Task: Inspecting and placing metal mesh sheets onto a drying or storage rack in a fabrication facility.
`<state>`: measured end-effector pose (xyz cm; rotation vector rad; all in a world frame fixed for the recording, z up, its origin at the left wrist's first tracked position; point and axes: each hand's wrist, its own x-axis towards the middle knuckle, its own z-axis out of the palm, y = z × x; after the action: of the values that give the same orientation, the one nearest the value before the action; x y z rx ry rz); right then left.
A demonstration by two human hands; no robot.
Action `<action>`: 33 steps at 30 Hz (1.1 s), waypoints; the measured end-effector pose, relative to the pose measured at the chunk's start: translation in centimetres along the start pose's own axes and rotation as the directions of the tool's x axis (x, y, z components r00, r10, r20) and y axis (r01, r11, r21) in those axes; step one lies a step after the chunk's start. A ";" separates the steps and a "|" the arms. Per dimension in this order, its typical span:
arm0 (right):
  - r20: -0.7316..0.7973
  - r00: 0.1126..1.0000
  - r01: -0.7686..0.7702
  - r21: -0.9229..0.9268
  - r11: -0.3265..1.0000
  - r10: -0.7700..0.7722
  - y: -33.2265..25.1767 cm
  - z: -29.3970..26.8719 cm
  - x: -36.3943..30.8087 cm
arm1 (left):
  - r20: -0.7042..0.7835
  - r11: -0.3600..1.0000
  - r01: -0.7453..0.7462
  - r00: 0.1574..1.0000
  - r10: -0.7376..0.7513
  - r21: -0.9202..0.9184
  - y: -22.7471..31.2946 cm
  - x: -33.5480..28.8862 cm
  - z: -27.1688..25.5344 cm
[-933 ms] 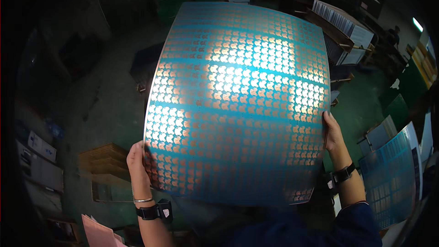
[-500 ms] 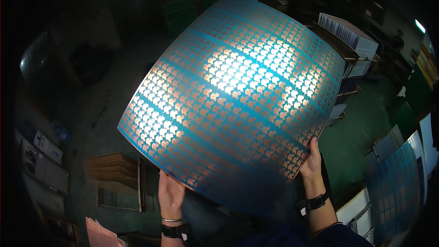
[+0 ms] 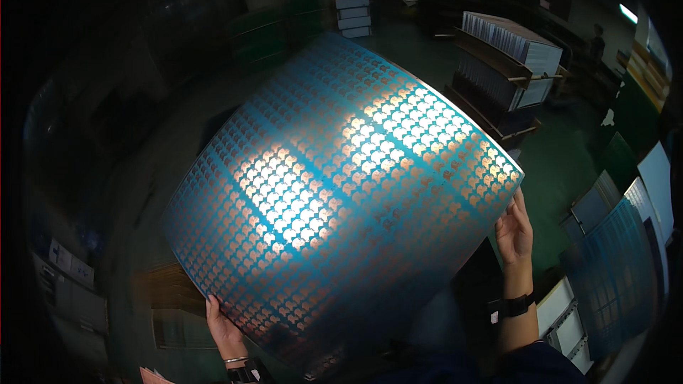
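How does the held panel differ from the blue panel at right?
The held panel is gripped at its edges by the left hand and right hand; the right-side panel has no hand on it. The held panel gleams brightly in patches; the right-side panel looks mostly dim. The held panel fills more of the view than the right-side panel. Both look blue.

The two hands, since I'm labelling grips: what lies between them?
The head view shows it: the large blue sheet with copper-coloured shapes fills the stretch between the left hand and the right hand.
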<state>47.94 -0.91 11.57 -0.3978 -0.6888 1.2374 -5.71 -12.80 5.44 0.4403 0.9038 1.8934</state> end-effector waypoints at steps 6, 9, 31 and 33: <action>-0.087 0.993 -0.101 -0.197 0.975 0.085 -0.5 0.9 -1.2 | -0.218 0.981 0.036 0.976 0.007 0.191 0.8 0.0 -2.9; -0.042 0.990 -0.139 -0.230 0.963 0.133 -0.5 1.2 -1.6 | -0.471 0.930 0.067 0.874 0.120 0.363 1.0 -0.2 -3.3; 0.015 0.922 -0.250 -0.743 0.621 0.388 -3.9 1.7 5.3 | -0.306 0.844 -0.250 0.852 0.424 0.474 7.0 -0.1 -1.7; 0.102 0.934 -0.171 -0.713 0.680 0.342 -4.1 3.2 6.1 | -0.226 0.844 -0.319 0.867 0.444 0.431 8.2 -0.4 -0.9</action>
<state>49.78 3.41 18.03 -1.0256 -1.3497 1.2653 -11.09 -15.70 11.03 0.5956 1.5108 2.1995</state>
